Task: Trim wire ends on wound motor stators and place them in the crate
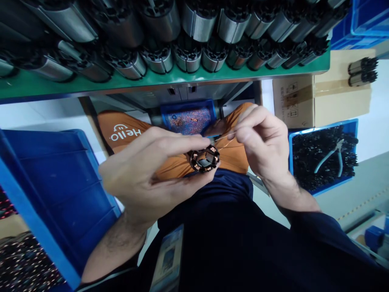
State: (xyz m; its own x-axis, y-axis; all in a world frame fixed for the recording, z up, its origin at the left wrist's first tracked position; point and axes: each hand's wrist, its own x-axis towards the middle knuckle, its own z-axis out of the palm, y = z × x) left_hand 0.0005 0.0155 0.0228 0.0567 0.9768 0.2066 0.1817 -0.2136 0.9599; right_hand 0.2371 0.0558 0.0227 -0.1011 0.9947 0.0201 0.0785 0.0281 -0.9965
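Note:
My left hand is closed around a small motor stator, thumb on one side and fingers on the other. The stator is a black ring with copper windings, its open end facing me. To its right, my right hand pinches thin copper wire between thumb and forefinger. The wire runs from the stator's upper right edge to those fingertips. Both hands are above my lap, over the orange trousers. My left palm hides the far part of the stator.
Rows of metal stators stand on a green bench ahead. A blue bin is at left. At right are a cardboard box and a blue tray of black parts, with pliers on top. Below the bench sits a blue wire-scrap bin.

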